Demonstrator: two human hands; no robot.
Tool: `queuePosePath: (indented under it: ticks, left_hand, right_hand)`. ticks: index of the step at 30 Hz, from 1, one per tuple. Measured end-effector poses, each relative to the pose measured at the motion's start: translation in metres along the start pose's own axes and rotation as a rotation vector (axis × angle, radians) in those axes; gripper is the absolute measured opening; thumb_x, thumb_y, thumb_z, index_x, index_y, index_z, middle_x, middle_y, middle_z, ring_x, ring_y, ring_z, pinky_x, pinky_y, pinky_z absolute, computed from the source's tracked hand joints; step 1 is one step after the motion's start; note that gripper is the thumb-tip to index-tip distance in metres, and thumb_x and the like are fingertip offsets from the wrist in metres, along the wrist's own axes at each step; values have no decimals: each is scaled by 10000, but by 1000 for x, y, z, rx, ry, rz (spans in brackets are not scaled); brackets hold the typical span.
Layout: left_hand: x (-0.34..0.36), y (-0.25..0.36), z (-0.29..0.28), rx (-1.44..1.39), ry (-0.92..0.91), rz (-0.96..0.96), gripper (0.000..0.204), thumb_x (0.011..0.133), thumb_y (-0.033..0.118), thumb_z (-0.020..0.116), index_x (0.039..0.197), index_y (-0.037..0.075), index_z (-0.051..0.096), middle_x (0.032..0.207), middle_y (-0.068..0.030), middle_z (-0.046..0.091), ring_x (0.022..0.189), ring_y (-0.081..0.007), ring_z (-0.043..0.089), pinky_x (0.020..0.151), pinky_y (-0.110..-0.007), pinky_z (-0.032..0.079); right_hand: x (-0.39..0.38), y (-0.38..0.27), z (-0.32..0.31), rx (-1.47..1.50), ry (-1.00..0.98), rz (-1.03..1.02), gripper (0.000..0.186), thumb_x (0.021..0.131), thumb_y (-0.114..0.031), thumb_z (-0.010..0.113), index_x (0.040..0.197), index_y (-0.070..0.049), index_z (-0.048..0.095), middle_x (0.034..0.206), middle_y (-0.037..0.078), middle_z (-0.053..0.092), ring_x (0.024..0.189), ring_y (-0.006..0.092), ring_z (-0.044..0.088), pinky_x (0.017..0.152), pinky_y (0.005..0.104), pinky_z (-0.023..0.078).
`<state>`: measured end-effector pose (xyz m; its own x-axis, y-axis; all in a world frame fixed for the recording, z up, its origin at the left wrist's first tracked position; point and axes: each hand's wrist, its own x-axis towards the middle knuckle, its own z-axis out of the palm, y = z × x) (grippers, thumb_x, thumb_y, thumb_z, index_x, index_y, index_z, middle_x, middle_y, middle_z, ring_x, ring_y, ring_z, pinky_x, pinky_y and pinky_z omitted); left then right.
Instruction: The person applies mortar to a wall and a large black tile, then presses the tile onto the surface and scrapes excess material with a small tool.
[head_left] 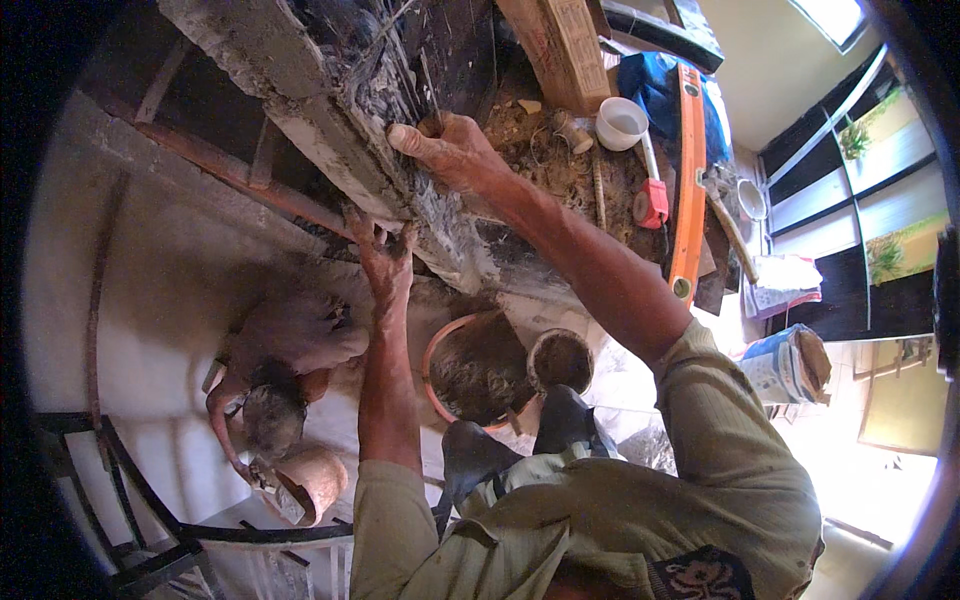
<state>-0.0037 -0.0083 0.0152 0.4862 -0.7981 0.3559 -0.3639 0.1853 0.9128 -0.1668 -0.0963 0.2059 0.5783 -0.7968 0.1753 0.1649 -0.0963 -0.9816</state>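
Note:
A rough concrete ledge (330,150) coated in wet grey mortar runs diagonally across the upper middle. My right hand (450,150) lies on top of it, fingers stretched to the left and pressed onto the mortar. My left hand (385,255), smeared with mortar, reaches up from below, and its curled fingertips touch the ledge's lower edge. Neither hand shows a tool. Thin wires (415,60) stick out of the ledge just above my right hand.
Below the ledge stand an orange-rimmed mortar pan (437,345) and a small round bucket (560,360), with my dark boots (470,450) beside them. An orange spirit level (688,180), white cup (622,122), and red-handled tool (652,203) lie at right. A black railing (130,520) is at lower left.

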Motion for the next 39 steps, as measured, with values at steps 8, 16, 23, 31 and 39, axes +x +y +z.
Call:
queuePosePath:
  ticks: [8, 16, 23, 31, 39]
  left_hand:
    - [1, 4, 2, 130, 5, -13, 851, 814, 134, 732, 1454, 37, 178, 1460, -212, 253, 1295, -324, 371, 1045, -415, 397]
    - [-8, -22, -7, 229, -134, 48, 1013, 787, 125, 752, 1494, 110, 26, 1511, -188, 183, 1337, -347, 318, 1028, -407, 425]
    - [-8, -8, 2, 191, -2, -121, 952, 770, 138, 772, 1477, 61, 138, 1509, -163, 201, 1269, -319, 412, 998, -377, 455]
    - [-4, -12, -6, -98, 23, -197, 919, 802, 101, 735, 1463, 1, 104, 1496, -196, 224, 1244, -329, 442, 980, -356, 457]
    - [-7, 0, 5, 92, -33, -72, 972, 803, -16, 691, 1499, 179, 41, 1541, -146, 67, 1366, -322, 237, 1030, -405, 423]
  right_hand:
    - [2, 3, 2, 1, 51, -45, 501, 814, -453, 710, 808, 47, 668, 705, 13, 590, 644, 102, 509, 554, 304, 425]
    - [2, 1, -1, 1, -3, -7, 518, 796, -479, 720, 812, 37, 678, 716, 38, 613, 636, 119, 537, 556, 304, 431]
    - [4, 12, -4, 94, -7, -43, 544, 781, -482, 737, 924, 39, 673, 816, 51, 630, 736, 128, 555, 632, 300, 450]
    - [19, 33, -6, -8, -23, -47, 620, 743, -614, 706, 762, 2, 635, 541, -23, 455, 480, 77, 422, 411, 265, 314]
    - [16, 29, -9, -19, 7, -51, 564, 764, -561, 719, 753, -1, 654, 590, -32, 462, 573, 91, 443, 488, 287, 336]
